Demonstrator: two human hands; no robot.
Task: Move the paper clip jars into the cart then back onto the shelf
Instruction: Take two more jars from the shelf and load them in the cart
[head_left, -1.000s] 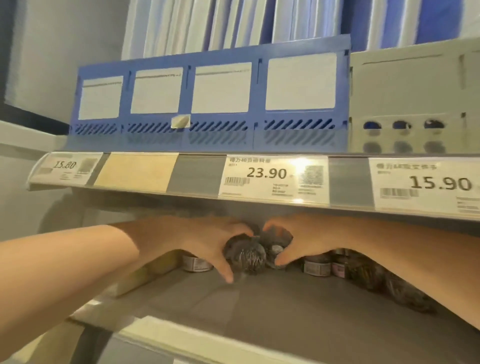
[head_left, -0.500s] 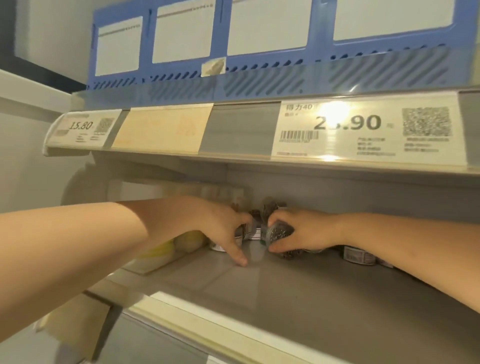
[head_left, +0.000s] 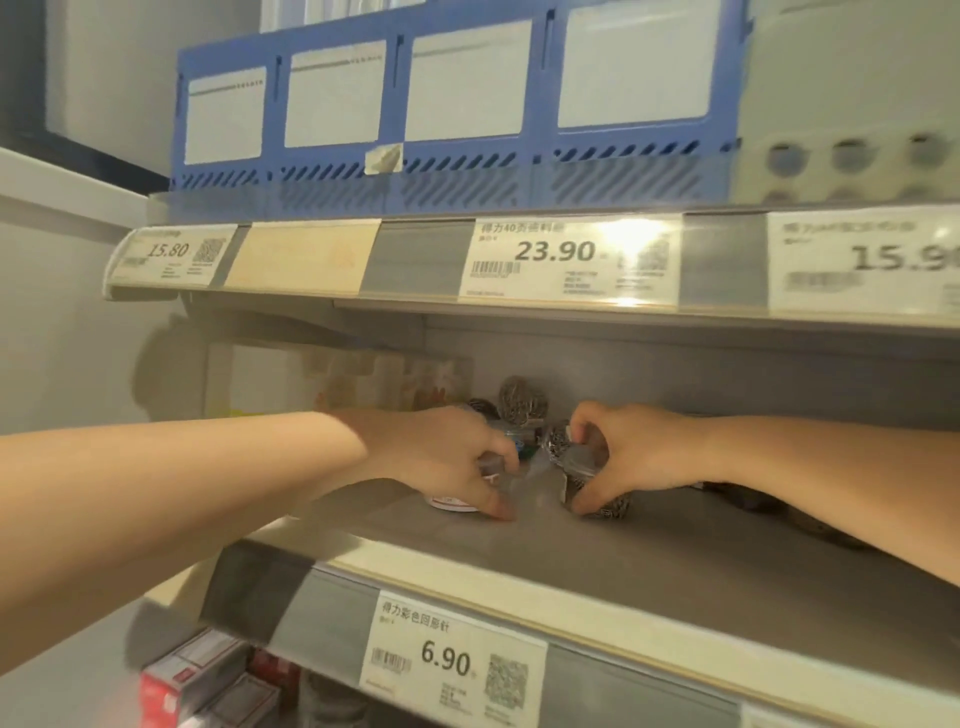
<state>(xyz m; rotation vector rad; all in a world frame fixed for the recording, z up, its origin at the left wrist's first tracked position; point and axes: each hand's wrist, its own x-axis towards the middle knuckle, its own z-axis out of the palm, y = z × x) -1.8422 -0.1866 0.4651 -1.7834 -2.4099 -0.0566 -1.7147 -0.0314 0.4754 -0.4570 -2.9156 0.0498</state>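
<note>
Paper clip jars (head_left: 522, 405) sit close together at the back of the grey shelf (head_left: 649, 582), near its middle. They are small and clear and full of silver clips.

The left hand (head_left: 441, 457) has hold of one, the left jar (head_left: 491, 470). Its grip is closed round the jar, with the thumb low at the front and the fingers over the top. A white and red lid (head_left: 452, 502) shows under this hand, down on the shelf.

The right hand (head_left: 644, 452) has hold of the right jar (head_left: 569, 460), just beside the first one. Its grip is closed too, with the thumb down by the shelf and the fingers curled on top. I cannot tell if the two jars touch.

More jars (head_left: 743, 498) lie on the shelf behind the right arm, but they are dark and blurry.

On the front edge of this shelf is a price tag (head_left: 452, 660) that says 6.90. The shelf above has a tag (head_left: 561, 254) that says 23.90, and a blue file holder (head_left: 457, 171) stands on it. Lower down on the left are red and white boxes (head_left: 197, 680).
</note>
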